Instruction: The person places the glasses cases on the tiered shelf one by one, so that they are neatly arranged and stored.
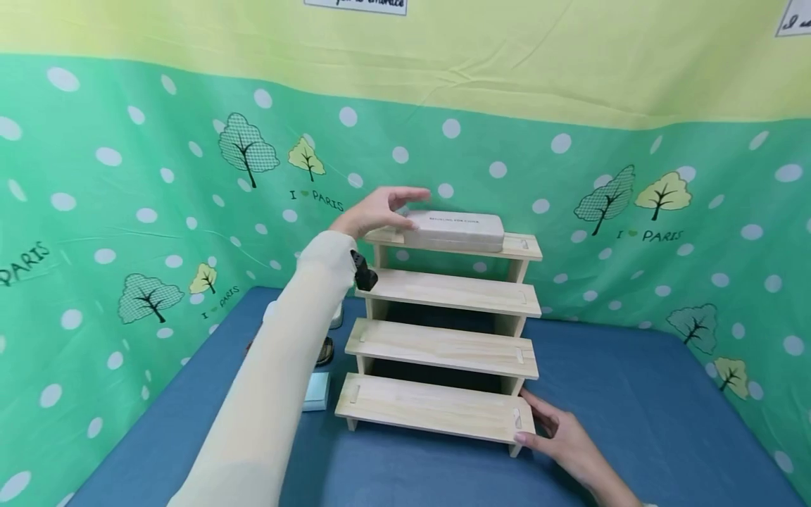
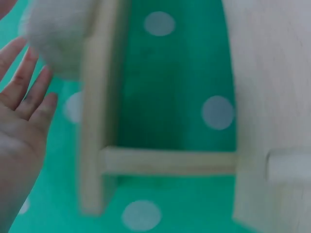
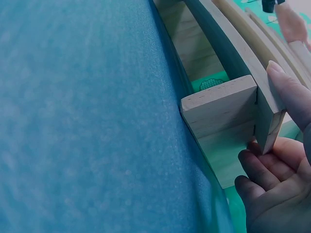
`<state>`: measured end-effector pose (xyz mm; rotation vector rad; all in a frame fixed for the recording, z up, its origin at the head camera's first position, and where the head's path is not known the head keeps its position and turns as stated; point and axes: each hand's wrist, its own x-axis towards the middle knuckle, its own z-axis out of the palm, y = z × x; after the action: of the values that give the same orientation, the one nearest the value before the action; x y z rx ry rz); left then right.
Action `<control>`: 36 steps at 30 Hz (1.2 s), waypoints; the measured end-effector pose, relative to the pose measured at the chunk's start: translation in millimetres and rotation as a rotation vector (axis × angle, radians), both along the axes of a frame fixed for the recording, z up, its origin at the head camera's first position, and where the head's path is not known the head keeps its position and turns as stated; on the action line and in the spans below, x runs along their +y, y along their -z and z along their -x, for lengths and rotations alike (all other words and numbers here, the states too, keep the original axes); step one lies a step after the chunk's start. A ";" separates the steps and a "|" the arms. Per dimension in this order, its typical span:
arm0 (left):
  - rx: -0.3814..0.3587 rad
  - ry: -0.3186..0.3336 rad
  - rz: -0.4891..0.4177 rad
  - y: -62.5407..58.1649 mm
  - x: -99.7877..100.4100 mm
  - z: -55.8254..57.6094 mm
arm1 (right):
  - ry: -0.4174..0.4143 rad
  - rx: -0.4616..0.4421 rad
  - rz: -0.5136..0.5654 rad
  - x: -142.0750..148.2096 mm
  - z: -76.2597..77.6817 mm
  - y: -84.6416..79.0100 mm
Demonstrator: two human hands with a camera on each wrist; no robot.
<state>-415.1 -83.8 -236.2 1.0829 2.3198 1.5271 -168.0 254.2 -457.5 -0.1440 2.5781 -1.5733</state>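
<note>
A long, low, pale grey box (image 1: 455, 231) with rounded corners and a line of small dark lettering lies flat on the top step (image 1: 524, 246) of a wooden stand (image 1: 446, 346). The stand has four pale, bare-grained steps with slots near their ends and sits on a blue cloth (image 1: 608, 401). The person's hands are well apart. The left hand (image 1: 379, 211) is spread at the box's left end; contact is hard to tell. The right hand (image 1: 557, 438) grips the bottom step (image 1: 434, 410) at its right end, thumb above, fingers beneath.
</note>
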 end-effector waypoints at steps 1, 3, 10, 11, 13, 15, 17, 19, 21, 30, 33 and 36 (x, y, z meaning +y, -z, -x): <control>0.019 -0.002 -0.007 -2.2 -4.5 -3.1 | 0.000 -0.001 -0.002 0.1 0.0 0.3; 0.035 0.012 -0.031 -5.4 -14.2 -10.5 | -0.002 -0.006 0.006 -0.1 0.0 -0.1; 0.041 0.085 0.011 4.3 -47.3 -53.4 | 0.003 -0.030 0.002 1.2 -2.8 0.3; 0.050 0.101 0.025 8.9 -51.9 -60.3 | 0.003 -0.026 0.000 1.3 -3.1 0.2; 0.063 0.123 0.055 18.7 -61.2 -75.0 | 0.008 -0.026 0.003 1.3 -3.2 0.0; 0.073 0.136 0.094 29.8 -71.6 -90.0 | 0.008 -0.023 -0.001 1.1 -2.7 0.4; 0.095 0.141 0.121 41.9 -82.4 -105.0 | 0.003 -0.019 0.000 0.7 -2.1 0.9; 0.114 0.129 0.155 54.1 -93.2 -121.0 | -0.006 -0.010 0.004 0.3 -1.3 1.0; 0.134 0.110 0.187 66.9 -104.4 -136.0 | -0.018 0.000 0.010 0.0 -0.8 0.8; 0.142 0.062 0.114 115.2 -151.6 -168.2 | -0.009 0.005 0.011 1.7 -0.7 2.5; 0.142 0.038 0.086 125.0 -166.5 -173.6 | -0.008 -0.006 0.013 1.9 -0.7 4.5; 0.123 0.010 0.066 132.4 -178.9 -179.0 | -0.013 0.000 0.013 1.6 -0.9 4.8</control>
<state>-236.1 -262.6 -368.6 1.2010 2.4220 1.4076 -167.2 255.8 -462.3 -0.1613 2.5617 -1.5863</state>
